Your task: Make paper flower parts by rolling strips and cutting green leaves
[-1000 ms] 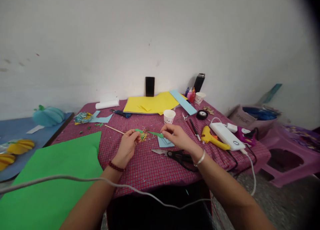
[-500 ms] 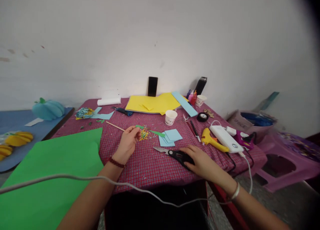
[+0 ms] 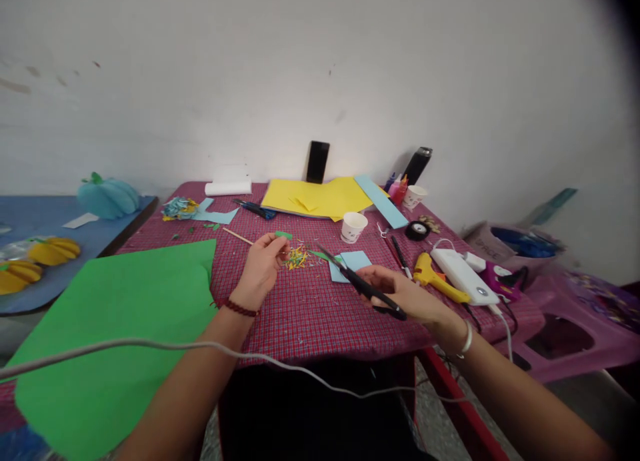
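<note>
Between the fingertips of my left hand is a small green paper piece. A thin wooden stick lies just left of that hand. My right hand grips black-handled scissors, lifted off the cloth with the blades pointing toward the left hand. Behind the blades lie light blue paper squares and a green paper strip, partly hidden by the scissors. A heap of yellow and green paper snippets sits just right of my left hand.
A large green sheet covers the left front. A paper cup stands mid-table, before yellow sheets. On the right are a yellow glue gun, a white power bank and black tape. A white cable crosses in front.
My right hand has picked up the scissors from the tablecloth and raised them over the blue squares. My left hand still pinches the green paper. The view has shifted slightly.
</note>
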`<state>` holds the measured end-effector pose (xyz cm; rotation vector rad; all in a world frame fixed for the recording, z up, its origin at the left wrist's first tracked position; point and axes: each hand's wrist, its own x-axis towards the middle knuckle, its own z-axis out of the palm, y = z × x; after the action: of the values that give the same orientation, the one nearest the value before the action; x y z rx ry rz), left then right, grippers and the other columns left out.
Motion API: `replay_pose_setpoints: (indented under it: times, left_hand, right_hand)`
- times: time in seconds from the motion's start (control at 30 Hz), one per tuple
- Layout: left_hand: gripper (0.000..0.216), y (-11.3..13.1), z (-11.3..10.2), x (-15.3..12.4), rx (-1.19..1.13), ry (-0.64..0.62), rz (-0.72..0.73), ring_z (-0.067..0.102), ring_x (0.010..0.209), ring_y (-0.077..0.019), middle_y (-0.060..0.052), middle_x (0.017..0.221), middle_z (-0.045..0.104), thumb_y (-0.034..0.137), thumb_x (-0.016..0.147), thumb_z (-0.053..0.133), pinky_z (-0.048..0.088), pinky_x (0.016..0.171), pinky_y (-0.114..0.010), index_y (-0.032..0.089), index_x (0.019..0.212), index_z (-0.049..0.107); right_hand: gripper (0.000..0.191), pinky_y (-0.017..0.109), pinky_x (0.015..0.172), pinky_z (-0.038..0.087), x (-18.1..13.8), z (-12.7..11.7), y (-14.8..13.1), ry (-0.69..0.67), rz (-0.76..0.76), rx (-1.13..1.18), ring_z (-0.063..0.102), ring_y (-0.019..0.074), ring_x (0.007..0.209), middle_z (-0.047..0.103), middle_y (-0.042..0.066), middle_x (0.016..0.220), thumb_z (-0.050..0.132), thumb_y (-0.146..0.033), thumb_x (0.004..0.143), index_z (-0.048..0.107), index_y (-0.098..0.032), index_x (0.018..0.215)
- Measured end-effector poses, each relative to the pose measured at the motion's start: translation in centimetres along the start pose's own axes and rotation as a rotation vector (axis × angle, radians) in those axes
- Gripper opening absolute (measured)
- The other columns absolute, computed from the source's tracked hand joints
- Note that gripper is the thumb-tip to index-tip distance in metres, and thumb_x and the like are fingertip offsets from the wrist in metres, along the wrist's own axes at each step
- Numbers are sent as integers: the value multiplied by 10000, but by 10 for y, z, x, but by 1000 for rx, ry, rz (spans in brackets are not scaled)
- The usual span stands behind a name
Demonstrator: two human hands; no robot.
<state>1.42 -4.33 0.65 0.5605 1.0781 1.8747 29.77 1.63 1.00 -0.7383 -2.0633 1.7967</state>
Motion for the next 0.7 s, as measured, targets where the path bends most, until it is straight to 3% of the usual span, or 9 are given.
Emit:
replay_pose_setpoints:
  times: [0.1, 0.2, 0.3, 0.4, 0.57, 0.7]
  left_hand:
    - [263, 4, -2, 1, -19, -6, 3, 573, 573, -97, 11, 638, 622, 222, 551, 793, 429, 511, -201, 144, 666, 570]
    - [249, 6, -6, 4, -39, 4, 14, 570, 555, -94, 11, 630, 624, 224, 568, 787, 433, 511, -202, 144, 681, 580]
    - [220, 8, -10, 8, -62, 26, 45, 571, 555, -88, 12, 638, 636, 219, 592, 770, 436, 518, -199, 151, 691, 586]
    - [190, 11, -12, 11, -66, 42, 80, 579, 569, -92, 19, 629, 636, 208, 605, 749, 451, 543, -206, 160, 689, 587]
    - [169, 12, -13, 13, -28, 49, 82, 574, 548, -99, 23, 577, 615, 184, 597, 728, 446, 538, -210, 156, 652, 570]
    - [163, 9, -15, 14, -1, 47, 80, 561, 523, -93, 28, 561, 602, 175, 598, 720, 434, 532, -212, 154, 631, 562]
  right_hand:
    - [777, 302, 769, 451, 18, 15, -13, -86, -125, 84, 582, 185, 899, 600, 80, 1063, 753, -527, 696, 449, -202, 1334]
    - [775, 339, 855, 434, 45, 32, -23, -102, -199, 87, 558, 205, 965, 566, 96, 1151, 707, -594, 713, 459, -216, 1342]
    - [687, 308, 765, 447, 74, 46, -21, -24, -228, 113, 545, 162, 844, 578, 78, 1066, 726, -528, 728, 509, -211, 1298]
    - [679, 249, 598, 414, 92, 53, -10, -34, -188, 218, 490, 102, 654, 566, 34, 900, 728, -492, 737, 509, -197, 1308]
    - [672, 224, 541, 388, 93, 54, 4, -134, -156, 257, 490, 102, 645, 564, 31, 849, 723, -479, 748, 517, -177, 1312]
    - [661, 209, 513, 375, 90, 53, 6, -126, -141, 249, 481, 92, 615, 565, 21, 807, 714, -476, 761, 521, -180, 1320]
